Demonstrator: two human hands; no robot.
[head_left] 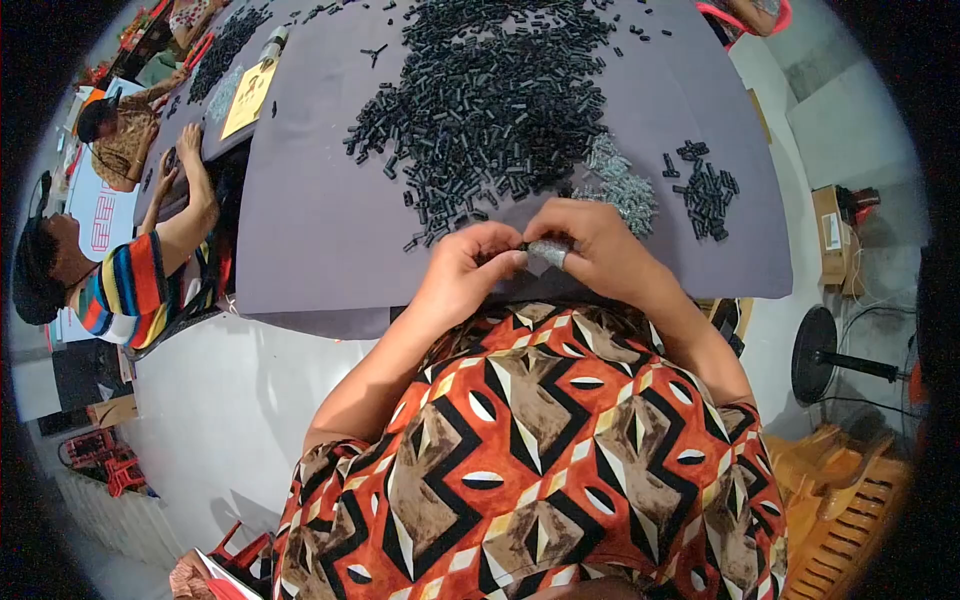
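Head view: straight down we look, two bare hands meeting low over the near side of the worktop [320, 190], right in front of a boldly patterned shirt [540, 430]

Left hand [468, 262]: thumb and forefinger come together in a pinch, and there at their tips is a small dark piece [523, 246], probably taken so finely to leave room for the other hand

Right hand [600, 238]: curled in from the other side, fingertips right up by that same piece; gripping it or merely steadying it, I cannot tell, the fingers hide the contact

Silvery covering [548, 253]: tucked at the right hand's fingers, perhaps guarding the skin, though wrapped on or held is unclear

Black heap [490, 120]: a great spread of short pieces just beyond the hands, likely central to keep every piece a short reach off

Clear bits [622, 190]: a glinting pile against the heap's right flank, near the right hand, presumably for handy picking

Small cluster [708, 200]: more black pieces, out right and apart from the heap, perhaps so the two don't mix

Striped top [135, 285]: a neighbour over on the left, arms stretched forward
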